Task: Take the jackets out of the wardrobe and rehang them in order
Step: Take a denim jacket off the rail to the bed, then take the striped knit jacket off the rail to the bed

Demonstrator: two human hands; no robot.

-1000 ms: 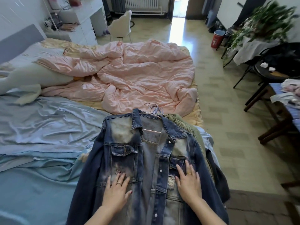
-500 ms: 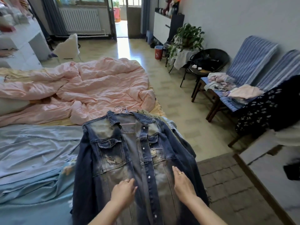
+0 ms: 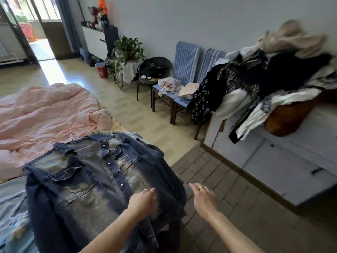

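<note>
Head view shows the denim jacket [image 3: 94, 179] flat on the bed [image 3: 11, 207] at seven o'clock, left hand [image 3: 142, 201] resting on it, fingers relaxed, right hand [image 3: 204, 198] open alongside; heavy, limp denim probably lifts best by its hanger [image 3: 73, 137].

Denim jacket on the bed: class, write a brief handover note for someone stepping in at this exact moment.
Left hand: open, fingers on the denim jacket, no grip.
Right hand: open, off the jacket's edge, above the floor, holding nothing.
The jacket lies front-up on its hanger, atop other garments on the bed.
Done: jackets are out and stacked.
Left: rehang them in order; the wardrobe is not in view.
</note>
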